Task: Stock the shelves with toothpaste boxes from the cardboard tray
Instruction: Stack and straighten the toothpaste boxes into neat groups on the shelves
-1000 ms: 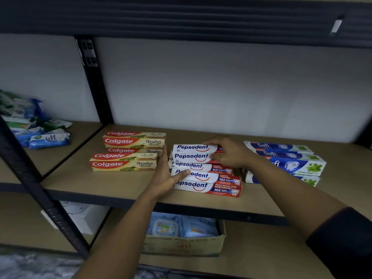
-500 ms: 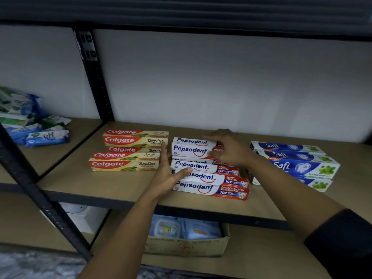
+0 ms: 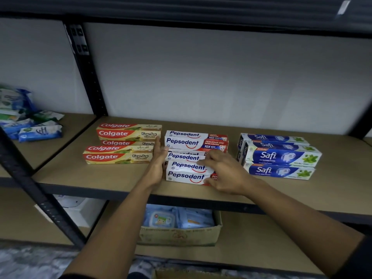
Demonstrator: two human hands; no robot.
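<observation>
White and red Pepsodent toothpaste boxes lie stacked in two rows in the middle of the brown shelf board. My left hand presses flat against the left ends of the front Pepsodent boxes. My right hand grips the front Pepsodent box, fingers curled over its top and thumb on its front face. Red and gold Colgate boxes sit to the left, blue and white Safi boxes to the right. A strip of cardboard shows at the bottom edge of the view.
A black shelf upright stands behind the Colgate boxes, and another black post slants across the left. Blue and green soft packs lie on the left bay. On the lower shelf, a cardboard box holds blue packs.
My right hand has come forward from the rear Pepsodent stack to the front box. My left hand has turned flat against the boxes' left ends. The view has moved closer.
</observation>
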